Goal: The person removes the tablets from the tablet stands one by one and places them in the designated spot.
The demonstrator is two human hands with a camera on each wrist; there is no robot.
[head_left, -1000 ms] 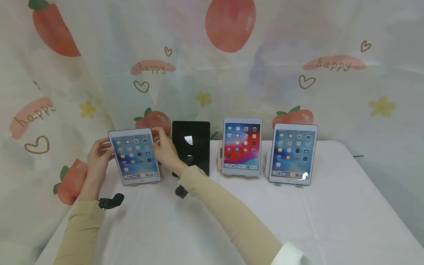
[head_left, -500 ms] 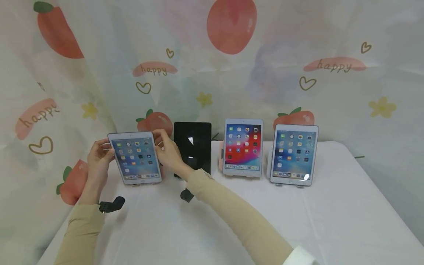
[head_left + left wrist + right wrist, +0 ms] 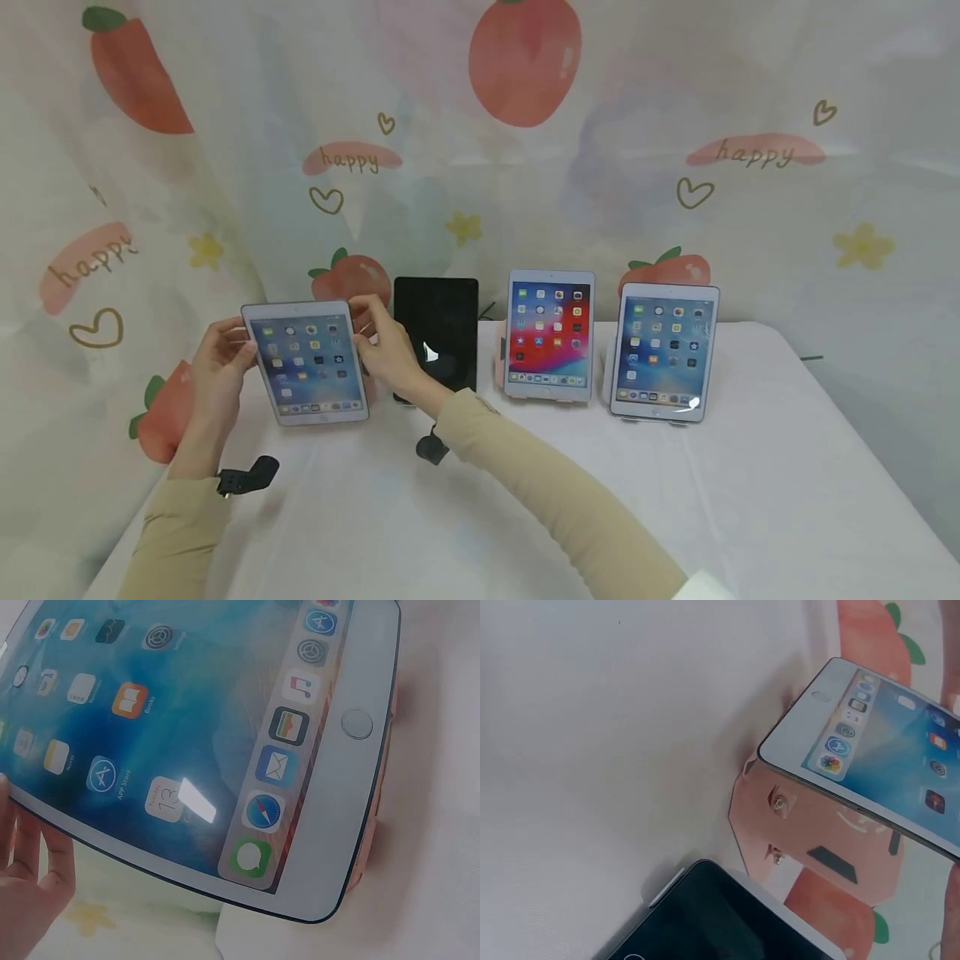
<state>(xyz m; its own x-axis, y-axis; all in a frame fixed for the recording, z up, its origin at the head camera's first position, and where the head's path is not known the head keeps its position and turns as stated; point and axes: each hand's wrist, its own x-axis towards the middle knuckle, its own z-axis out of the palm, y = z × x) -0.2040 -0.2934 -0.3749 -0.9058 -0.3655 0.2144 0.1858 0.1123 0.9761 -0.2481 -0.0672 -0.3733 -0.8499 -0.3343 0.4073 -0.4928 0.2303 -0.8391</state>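
A white-framed tablet [image 3: 311, 358] with a lit blue home screen leans back at the left of the table. My left hand [image 3: 216, 371] holds its left edge, thumb at the front and fingers partly behind. On the opposite edge my right hand [image 3: 392, 350] pinches near the upper corner. A pink stand [image 3: 825, 825] shows beneath and behind this tablet in the right wrist view; whether they touch cannot be made out. Fingers of the left hand [image 3: 34, 877] show under the edge in the left wrist view.
Right of the held tablet stands a black tablet [image 3: 435, 321] with a dark screen, partly behind my right hand. Farther right, a red-and-blue-screened tablet [image 3: 550, 333] and a blue-screened tablet [image 3: 663, 350] lean on stands. A patterned curtain [image 3: 517, 208] hangs behind the white-covered table [image 3: 525, 517].
The held tablet has come slightly lower and nearer in the head view, both hands moving with it. The stand's front lip under it is no longer visible there. The other tablets have stayed put.
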